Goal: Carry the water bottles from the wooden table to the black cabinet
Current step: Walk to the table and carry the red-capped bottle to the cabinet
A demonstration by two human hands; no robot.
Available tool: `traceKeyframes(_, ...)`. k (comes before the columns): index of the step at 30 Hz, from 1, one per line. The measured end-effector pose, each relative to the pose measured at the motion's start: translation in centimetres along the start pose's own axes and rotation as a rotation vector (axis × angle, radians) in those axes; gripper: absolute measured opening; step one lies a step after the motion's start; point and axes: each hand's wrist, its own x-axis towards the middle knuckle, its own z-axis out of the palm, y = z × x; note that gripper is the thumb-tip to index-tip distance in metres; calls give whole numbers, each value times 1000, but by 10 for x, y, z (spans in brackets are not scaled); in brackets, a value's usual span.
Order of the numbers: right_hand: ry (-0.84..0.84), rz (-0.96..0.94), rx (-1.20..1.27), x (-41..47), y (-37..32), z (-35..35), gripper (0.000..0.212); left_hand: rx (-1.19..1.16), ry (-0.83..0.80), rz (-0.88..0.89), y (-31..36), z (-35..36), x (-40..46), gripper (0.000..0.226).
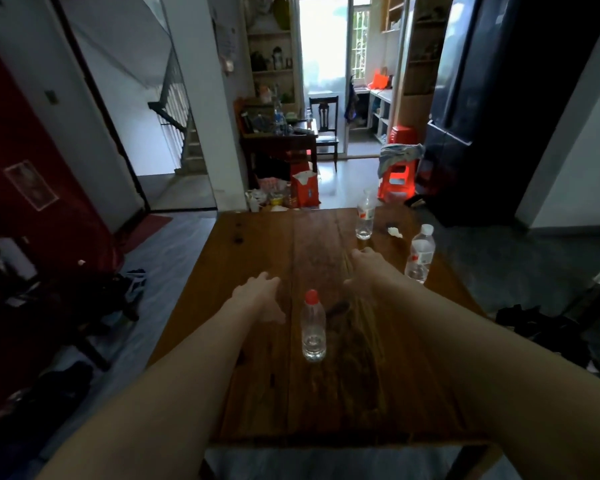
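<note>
**Both hands reach out over the table, three bottles standing**

Head view: a wooden table [257,375] fills the lower middle of the picture, its boards running away from the camera. Two bare forearms stretch forward over it. The left hand [258,294] hangs above the table with its fingers spread and loosely extended, holding nothing. The right hand [362,268] reaches a little further, fingers likewise relaxed and apart, also empty. Neither hand touches a bottle.

Three clear water bottles stand upright on the table. The red-capped bottle [313,327] is nearest, standing between the two forearms, just beside the left hand and slightly behind the fingertips of both hands. The white-capped bottle [420,254] stands close to the right edge of the table, to the right of the right hand. The far bottle [365,216] stands near the far right corner, beyond the right hand; its cap is hard to make out against the floor behind. A small crumpled white scrap [395,232] lies between the two right-hand bottles, with a small dark thing just beyond it that cannot be made out.

Past the table, a tall black cabinet [482,116] rises at the right. A red plastic stool [397,181] with a cloth draped on it stands before it. A red bag [305,188] sits on the floor by a dark, cluttered desk [278,140], with a chair [324,123] near a bright doorway.
</note>
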Motion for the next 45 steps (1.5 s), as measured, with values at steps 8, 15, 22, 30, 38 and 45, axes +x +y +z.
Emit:
traceKeyframes(8, -160, -77, -4, 58, 17, 33, 75, -87, -170, -94, -11, 32, 43, 89)
traceKeyframes(15, -227, -72, -13, 92, 28, 49, 78, -202, -225, -26, -12, 50, 76, 93)
traceKeyframes(22, -269, -4, 55, 114, 36, 72, 78, -465, -295, 48, 2, 78, 100, 110)
traceKeyframes(30, -318, 75, 106, 115, 48, 120, 74, -943, -270, 131, 11, 132, 100, 77)
traceKeyframes(38, -370, 123, 303, 83, 51, 152, 63, -870, -53, 227, 6, 111, 92, 63)
traceKeyframes(45, -548, 395, 1098, 26, 38, 161, 26, -898, 83, 329, -8, 56, 57, 66)
